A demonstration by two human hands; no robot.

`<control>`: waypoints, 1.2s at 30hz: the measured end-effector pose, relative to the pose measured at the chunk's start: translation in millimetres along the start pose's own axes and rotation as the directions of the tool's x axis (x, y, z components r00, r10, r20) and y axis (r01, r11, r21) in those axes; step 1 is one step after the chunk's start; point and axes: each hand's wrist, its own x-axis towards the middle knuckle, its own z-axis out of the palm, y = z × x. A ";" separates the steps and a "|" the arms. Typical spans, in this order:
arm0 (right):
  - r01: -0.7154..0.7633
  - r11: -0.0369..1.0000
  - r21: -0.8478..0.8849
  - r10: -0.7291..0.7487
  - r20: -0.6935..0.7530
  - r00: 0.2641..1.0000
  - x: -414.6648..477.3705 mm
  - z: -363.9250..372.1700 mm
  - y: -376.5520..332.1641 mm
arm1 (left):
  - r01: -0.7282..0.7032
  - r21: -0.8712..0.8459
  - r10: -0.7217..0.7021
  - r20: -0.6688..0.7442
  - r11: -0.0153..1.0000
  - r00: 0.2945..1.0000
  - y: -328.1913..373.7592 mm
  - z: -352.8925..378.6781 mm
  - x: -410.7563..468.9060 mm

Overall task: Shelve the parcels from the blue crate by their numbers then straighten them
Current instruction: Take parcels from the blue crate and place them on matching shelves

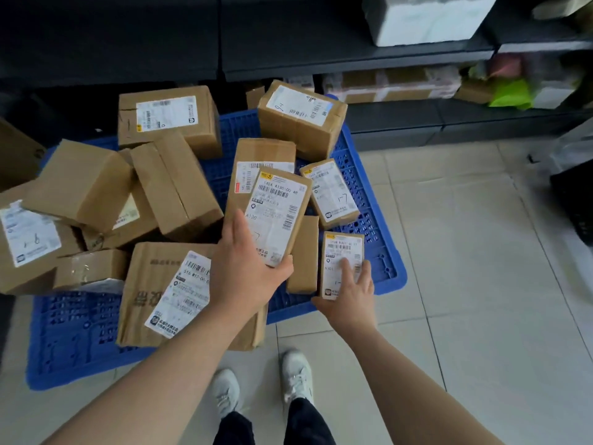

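Down over the blue crate, the left hand grasps a parcel labelled A130; at its four o'clock, the right hand grasps a smaller parcel.

Approx 15 cardboard parcels, 1 blue crate, 2 hands (L hand, R hand), 2 white shoes.

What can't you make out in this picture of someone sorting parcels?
All in the head view:
1. Long parcel: the left hand covers its label's lower corner.
2. Small parcel: the right hand covers part of its label, and the print is too small to read.
3. Bright bags at upper right: blurred.
4. Brown box at far left: cut off by the frame edge.
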 end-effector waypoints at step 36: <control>0.864 0.501 -0.048 -0.857 0.113 0.503 -288.5 -115.8 -341.0 | 0.430 -0.298 -0.519 -0.585 0.853 0.623 -127.2 -317.8 -247.4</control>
